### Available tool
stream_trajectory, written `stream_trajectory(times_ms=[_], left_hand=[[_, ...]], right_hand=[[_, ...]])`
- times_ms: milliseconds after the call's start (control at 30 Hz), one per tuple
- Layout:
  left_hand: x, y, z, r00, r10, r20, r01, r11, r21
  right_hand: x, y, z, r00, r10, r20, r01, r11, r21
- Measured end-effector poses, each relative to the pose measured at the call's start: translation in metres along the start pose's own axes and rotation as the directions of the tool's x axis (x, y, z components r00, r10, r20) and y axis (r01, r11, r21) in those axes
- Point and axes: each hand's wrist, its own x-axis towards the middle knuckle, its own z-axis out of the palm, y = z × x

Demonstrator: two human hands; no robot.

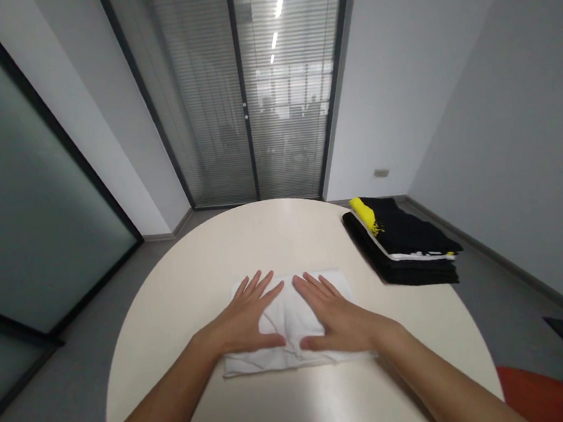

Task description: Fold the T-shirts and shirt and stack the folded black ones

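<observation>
A white folded cloth (pixel 289 317), probably a garment though its kind is not plain, lies on the round pale table (pixel 264 239) in front of me. My left hand (pixel 247 314) rests flat on its left half, fingers spread and pointing away from me. On the right half lies my right hand (pixel 335 316), palm down, with the thumb stretched inward toward the other thumb. Shallow creases run across the cloth between the hands. Both palms cover parts of it, and its near edge shows below the wrists.
A stack of folded dark clothes (pixel 405 238), with yellow and white parts, sits at the table's right rim. Beyond the table stands a glass partition with blinds (pixel 284 137). A red chair seat (pixel 542 395) is at the lower right.
</observation>
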Motion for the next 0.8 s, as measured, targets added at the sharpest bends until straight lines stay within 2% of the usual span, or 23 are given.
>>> stream_trajectory(times_ms=[67, 200, 367, 533, 600, 667, 733, 800], left_hand=[[-0.001, -0.005, 0.002, 0.999, -0.005, 0.052, 0.006, 1.0, -0.006], [-0.001, -0.01, 0.002, 0.999, -0.018, 0.035, 0.019, 1.0, -0.024], [0.001, -0.006, 0.0, 0.995, -0.04, -0.095, 0.037, 0.999, -0.037], [0.006, -0.007, -0.004, 0.965, -0.165, -0.206, 0.172, 0.985, 0.014], [0.006, -0.008, -0.007, 0.943, -0.249, -0.221, 0.255, 0.967, 0.002], [0.005, -0.009, -0.009, 0.919, -0.33, -0.217, 0.321, 0.944, -0.074], [0.004, -0.006, -0.012, 0.92, -0.363, -0.15, 0.333, 0.923, -0.192], [0.004, -0.001, -0.012, 0.936, -0.338, -0.096, 0.305, 0.918, -0.253]], right_hand=[[-0.001, 0.003, 0.003, 0.999, 0.014, 0.051, -0.015, 1.0, 0.004], [-0.005, -0.002, 0.0, 0.998, -0.043, 0.037, 0.043, 0.999, 0.006], [-0.006, -0.013, -0.003, 0.998, -0.06, 0.036, 0.059, 0.998, 0.015], [-0.006, -0.004, -0.007, 0.999, -0.051, 0.02, 0.052, 0.998, -0.044], [-0.007, 0.009, -0.01, 0.997, -0.04, -0.064, 0.031, 0.991, -0.133], [-0.008, 0.027, -0.014, 0.978, -0.006, -0.208, -0.045, 0.969, -0.241], [-0.008, 0.047, -0.017, 0.927, 0.061, -0.37, -0.173, 0.945, -0.277], [-0.008, 0.063, -0.02, 0.861, 0.14, -0.489, -0.269, 0.941, -0.204]])
